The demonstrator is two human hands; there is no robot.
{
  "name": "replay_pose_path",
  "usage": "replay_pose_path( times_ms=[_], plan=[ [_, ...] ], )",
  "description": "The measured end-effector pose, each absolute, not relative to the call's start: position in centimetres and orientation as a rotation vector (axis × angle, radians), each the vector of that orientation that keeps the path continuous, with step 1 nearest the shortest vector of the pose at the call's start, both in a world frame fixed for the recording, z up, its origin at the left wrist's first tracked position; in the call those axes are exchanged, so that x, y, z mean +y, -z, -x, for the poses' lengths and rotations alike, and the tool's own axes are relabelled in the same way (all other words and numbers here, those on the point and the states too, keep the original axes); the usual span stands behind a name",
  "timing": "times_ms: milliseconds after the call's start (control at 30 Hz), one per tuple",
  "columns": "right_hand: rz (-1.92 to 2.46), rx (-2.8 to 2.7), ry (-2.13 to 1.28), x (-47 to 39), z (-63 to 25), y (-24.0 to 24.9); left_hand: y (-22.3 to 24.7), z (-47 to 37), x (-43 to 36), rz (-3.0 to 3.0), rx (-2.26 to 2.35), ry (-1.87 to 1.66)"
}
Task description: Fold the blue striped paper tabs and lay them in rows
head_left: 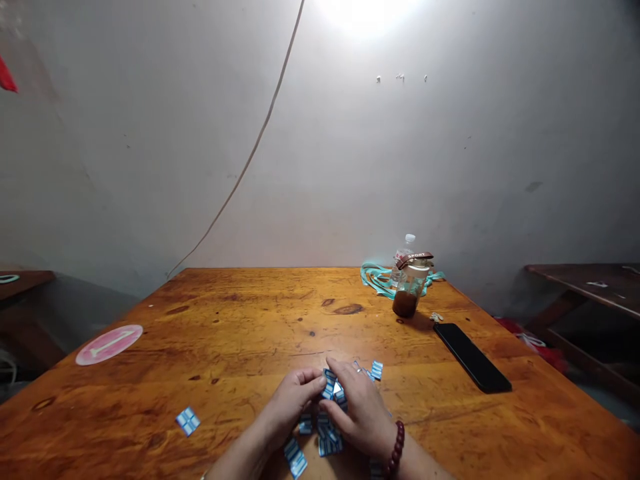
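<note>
Blue-and-white pieces (329,385) are gripped between the curled fingers of left hand (293,402) and right hand (364,408), others scattered beneath.

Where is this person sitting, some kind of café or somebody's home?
Possibly a simple eatery, though I can't be sure: the wooden table bears a pink number disc, and other tables flank it.
</note>
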State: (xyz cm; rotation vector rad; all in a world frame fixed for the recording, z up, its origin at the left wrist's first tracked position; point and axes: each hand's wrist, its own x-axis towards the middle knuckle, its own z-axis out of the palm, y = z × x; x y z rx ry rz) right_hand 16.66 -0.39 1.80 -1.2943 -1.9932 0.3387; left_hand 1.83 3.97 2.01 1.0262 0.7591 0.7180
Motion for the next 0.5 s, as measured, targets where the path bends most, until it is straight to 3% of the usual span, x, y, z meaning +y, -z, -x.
replay_pose_path(
  times_ms=[167,333,500],
  plan=[
    [1.261,-1.971,-0.408,0.1,-17.6,-2.2,-2.1,-1.6,4.3,-1.145,0.795,-0.729],
    [1.417,-1.552,-0.406,2.4,-20.7,-1.8,-2.2,-0.6,5.6,-1.059,0.920,-0.924],
    [1.466,-1.475,-0.638,3.5,-23.0,-2.0,-5.2,0.1,5.3,-1.147,0.976,-1.098]
  ],
)
